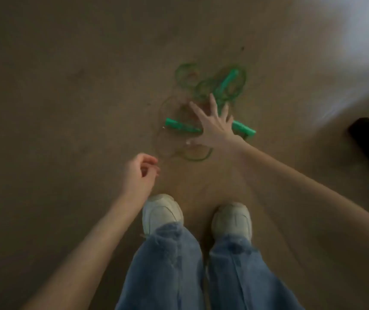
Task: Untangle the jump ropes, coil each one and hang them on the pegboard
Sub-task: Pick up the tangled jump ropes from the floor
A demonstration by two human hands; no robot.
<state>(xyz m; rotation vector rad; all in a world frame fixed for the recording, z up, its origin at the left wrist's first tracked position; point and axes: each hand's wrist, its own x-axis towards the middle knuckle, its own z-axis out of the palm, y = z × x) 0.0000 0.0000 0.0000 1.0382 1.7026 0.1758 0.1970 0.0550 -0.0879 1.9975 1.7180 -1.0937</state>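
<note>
Head view, blurred: I see tangled green jump ropes [210,86] on the floor [67,86] ahead of white shoes [161,211]. Right hand [214,126] spread flat over the tangle, gripping nothing. Left hand [141,173] loosely curled; I cannot tell if it pinches a strand.

Floor [67,108] looks like matt tan carpet, soft and even, though the blur hides any weave. The ropes [210,86] read as thin green cord, smooth and plastic-looking; some loops look paler, almost clear. Handles [179,125] are teal plastic, smooth, faintly shiny. Jeans [168,265] are faded blue denim, frayed at the hems. Shoes [161,213] are off-white, matt, smooth-looking uppers.
</note>
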